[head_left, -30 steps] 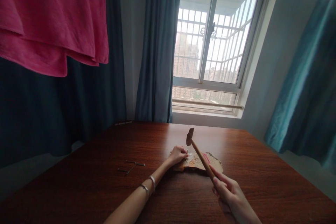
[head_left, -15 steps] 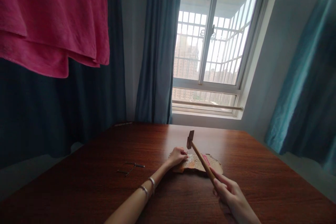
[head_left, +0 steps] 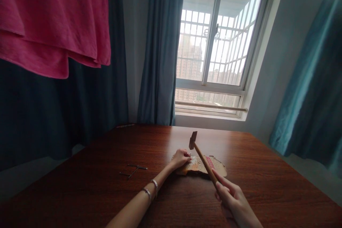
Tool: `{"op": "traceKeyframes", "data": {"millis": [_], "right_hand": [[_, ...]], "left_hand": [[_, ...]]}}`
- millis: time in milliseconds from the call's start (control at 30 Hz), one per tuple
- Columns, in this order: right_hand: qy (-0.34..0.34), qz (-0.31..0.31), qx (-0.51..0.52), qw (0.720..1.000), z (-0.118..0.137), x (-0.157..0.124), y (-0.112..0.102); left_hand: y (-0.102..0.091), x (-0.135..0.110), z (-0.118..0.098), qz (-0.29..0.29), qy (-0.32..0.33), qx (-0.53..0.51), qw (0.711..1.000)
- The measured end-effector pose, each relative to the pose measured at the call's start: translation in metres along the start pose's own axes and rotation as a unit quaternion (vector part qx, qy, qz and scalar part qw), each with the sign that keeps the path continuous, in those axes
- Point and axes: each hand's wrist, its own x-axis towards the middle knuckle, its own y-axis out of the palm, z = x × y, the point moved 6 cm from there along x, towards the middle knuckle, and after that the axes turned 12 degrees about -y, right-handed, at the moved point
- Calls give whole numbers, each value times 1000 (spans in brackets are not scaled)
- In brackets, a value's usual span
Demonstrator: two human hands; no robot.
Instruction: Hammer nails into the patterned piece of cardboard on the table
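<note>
My right hand [head_left: 231, 196] is closed around the wooden handle of a hammer [head_left: 204, 162], whose head is raised over the far side of a piece of cardboard [head_left: 219, 166]. The cardboard lies flat, with white, orange and pink patches and many dark specks. My left hand [head_left: 181, 158] rests at its left part, thumb and fingers pinched together. A thin, short upright piece, apparently a nail [head_left: 190, 154], shows at those fingertips; the fingers hide most of it. The hammer head is apart from the left hand.
Several long, thin nails [head_left: 133, 171] lie crossed on the brown wooden table [head_left: 107, 196], left of my left forearm. At the table's far left edge is a thin strip [head_left: 125, 125]. Behind stand a barred window [head_left: 211, 60] and blue curtains [head_left: 160, 60]; a pink cloth [head_left: 58, 25] hangs upper left.
The hammer and my right hand have shifted very slightly left. My left hand keeps its pinch at the same spot, and the cardboard and loose nails have not moved.
</note>
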Motion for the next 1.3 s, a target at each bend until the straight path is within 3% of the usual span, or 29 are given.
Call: {"op": "traceKeyframes", "data": {"millis": [133,433,733,933,1300], "right_hand": [[0,8,-6,1000,-1,1,2],[-12,-19,20,1000,23,-3,-1],[-16,-51,4,999,10,3,-11],[-2,-23,-23,999,14,-3,-10],[15,11,-14,1000,-8,4,-7]], "left_hand": [[0,0,-2,7,1,-4,1000],[-8,-10,-13,2,-39,8,999],[-9,-8,-12,-5,-38,9,999],[-6,-4,-5,-13,-31,14,999],[0,2,4,-5,6,-1,1000]]}}
